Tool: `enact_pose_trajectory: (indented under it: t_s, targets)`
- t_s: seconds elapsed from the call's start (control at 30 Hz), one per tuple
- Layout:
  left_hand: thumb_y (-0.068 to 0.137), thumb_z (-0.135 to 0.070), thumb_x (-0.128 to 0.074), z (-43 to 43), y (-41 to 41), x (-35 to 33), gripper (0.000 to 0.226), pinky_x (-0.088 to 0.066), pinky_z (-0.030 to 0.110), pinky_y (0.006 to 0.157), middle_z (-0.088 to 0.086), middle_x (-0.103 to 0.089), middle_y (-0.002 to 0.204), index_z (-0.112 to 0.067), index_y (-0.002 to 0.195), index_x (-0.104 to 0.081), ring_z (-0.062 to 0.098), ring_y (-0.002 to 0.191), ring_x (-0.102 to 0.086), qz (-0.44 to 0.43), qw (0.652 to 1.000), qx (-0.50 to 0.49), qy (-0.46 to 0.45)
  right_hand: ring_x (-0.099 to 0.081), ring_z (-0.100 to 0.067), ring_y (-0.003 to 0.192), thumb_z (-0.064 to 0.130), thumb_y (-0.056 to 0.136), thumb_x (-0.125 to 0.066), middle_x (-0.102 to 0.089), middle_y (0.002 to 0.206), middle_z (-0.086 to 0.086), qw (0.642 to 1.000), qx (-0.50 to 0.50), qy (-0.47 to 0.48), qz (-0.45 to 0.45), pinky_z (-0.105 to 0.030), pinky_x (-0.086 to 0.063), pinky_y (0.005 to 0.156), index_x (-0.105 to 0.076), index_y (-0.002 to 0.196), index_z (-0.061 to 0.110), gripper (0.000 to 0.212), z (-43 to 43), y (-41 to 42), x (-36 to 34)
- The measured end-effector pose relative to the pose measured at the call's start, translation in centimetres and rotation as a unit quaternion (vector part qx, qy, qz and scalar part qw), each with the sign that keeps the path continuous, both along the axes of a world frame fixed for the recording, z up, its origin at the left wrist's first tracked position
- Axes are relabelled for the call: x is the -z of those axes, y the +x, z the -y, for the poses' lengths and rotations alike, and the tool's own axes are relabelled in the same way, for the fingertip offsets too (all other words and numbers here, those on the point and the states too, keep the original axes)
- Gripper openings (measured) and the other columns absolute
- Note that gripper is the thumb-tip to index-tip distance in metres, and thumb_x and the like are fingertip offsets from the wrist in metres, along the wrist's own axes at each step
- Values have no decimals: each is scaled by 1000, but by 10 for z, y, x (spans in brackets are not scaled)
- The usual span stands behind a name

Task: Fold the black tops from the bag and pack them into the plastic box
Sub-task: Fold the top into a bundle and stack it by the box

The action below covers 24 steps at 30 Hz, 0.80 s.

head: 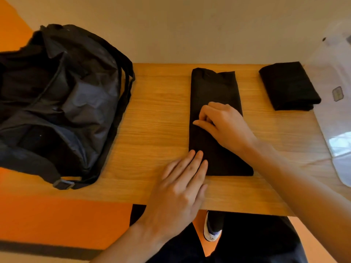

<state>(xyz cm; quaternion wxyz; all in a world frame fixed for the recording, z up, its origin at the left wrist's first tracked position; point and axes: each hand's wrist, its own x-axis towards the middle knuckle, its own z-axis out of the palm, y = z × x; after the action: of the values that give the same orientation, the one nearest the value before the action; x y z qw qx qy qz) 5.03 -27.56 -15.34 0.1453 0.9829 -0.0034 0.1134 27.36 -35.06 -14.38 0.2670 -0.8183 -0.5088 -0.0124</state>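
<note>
A black top (pixel 212 88), folded into a long narrow strip, lies lengthwise on the middle of the wooden table (pixel 155 114). My right hand (pixel 226 126) rests on the strip's middle with its fingers curled, pinching the cloth near the left edge. My left hand (pixel 182 179) lies flat with straight fingers, its fingertips on the strip's near left corner. A second black top (pixel 288 86) sits folded into a small rectangle at the far right of the table. The open black bag (pixel 57 99) slumps on the left. The clear plastic box (pixel 336 103) stands at the right edge.
The table's near edge runs just in front of my left hand, with my dark trousers and a white shoe (pixel 211 232) below it. A pale wall rises behind the table. Orange floor shows to the left of the bag.
</note>
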Motion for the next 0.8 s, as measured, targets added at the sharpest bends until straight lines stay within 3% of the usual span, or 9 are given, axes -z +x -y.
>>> enact_pose_trajectory:
  t_s: [0.1, 0.2, 0.43, 0.53, 0.67, 0.8]
  targets:
    - [104, -32, -56, -2, 3, -6, 43, -39, 41, 116, 10, -55, 150, -8, 139, -62, 22, 147, -41, 1, 1000, -5, 12, -55, -13, 83, 39, 100, -59, -59, 90, 6, 997, 3, 4, 79, -36, -47, 78, -67, 103, 17, 24, 7, 1, -8]
    - [104, -39, -52, -6, 10, -10, 52, -30, 41, 122, 12, -43, 159, -14, 149, -51, 24, 153, -30, -19, 1000, 2, 23, -56, -15, 92, 45, 100, -55, -62, 101, 4, 995, -16, -16, 93, -36, -45, 81, -68, 113, 18, 33, 17, -2, -11]
    - [108, -37, -46, -6, 6, -3, 48, -29, 43, 123, 10, -45, 158, -11, 148, -53, 22, 153, -29, -36, 998, 32, 34, -47, -4, 89, 53, 87, -60, -53, 94, 12, 998, -11, -54, -40, -28, -44, 85, -67, 112, 21, 41, 9, -3, -8]
    - [108, -40, -44, -7, 3, -3, 53, -25, 42, 125, 12, -41, 160, -8, 150, -49, 22, 155, -25, -38, 997, 49, 48, -50, -5, 91, 47, 87, -63, -56, 97, 11, 995, -34, -69, -62, -29, -46, 88, -68, 104, 24, 29, 4, -1, -12]
    - [108, -37, -47, -8, -2, -3, 51, -26, 43, 125, 12, -41, 160, -7, 149, -50, 25, 155, -26, -40, 997, 46, 54, -50, 0, 86, 40, 90, -68, -52, 91, 17, 995, -33, -39, -92, -13, -41, 77, -65, 97, 27, 14, 2, -2, -18]
    - [107, -39, -49, -7, -7, -3, 52, -28, 43, 124, 13, -42, 159, -7, 148, -52, 26, 154, -28, -40, 997, 41, 57, -52, -1, 86, 36, 91, -70, -55, 92, 13, 993, -40, -32, -106, -13, -44, 76, -66, 98, 24, 14, -2, -4, -19]
